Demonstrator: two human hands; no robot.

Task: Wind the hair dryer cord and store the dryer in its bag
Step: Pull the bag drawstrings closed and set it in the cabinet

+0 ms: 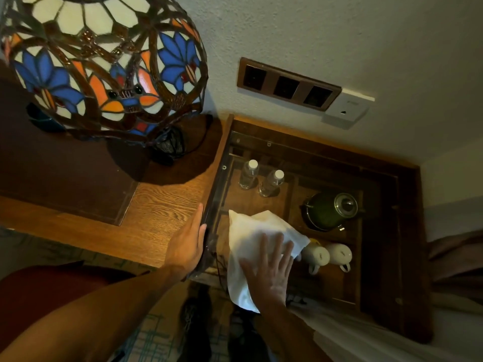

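A white cloth bag (251, 233) lies on the lower wooden shelf (245, 199) to the right of the desk. My right hand (270, 270) rests flat on the bag with its fingers spread. The bag looks full, but the hair dryer and its cord are hidden from view. My left hand (189, 244) lies along the right edge of the desk (156, 210), fingers extended, thumb at the dark side panel.
A stained-glass lamp (104, 61) stands on the desk at the upper left. On the shelf are two water bottles (248, 173), a green kettle (329, 210) and two white mugs (326, 254). A socket panel (287, 84) is on the wall. Bedding lies at the right.
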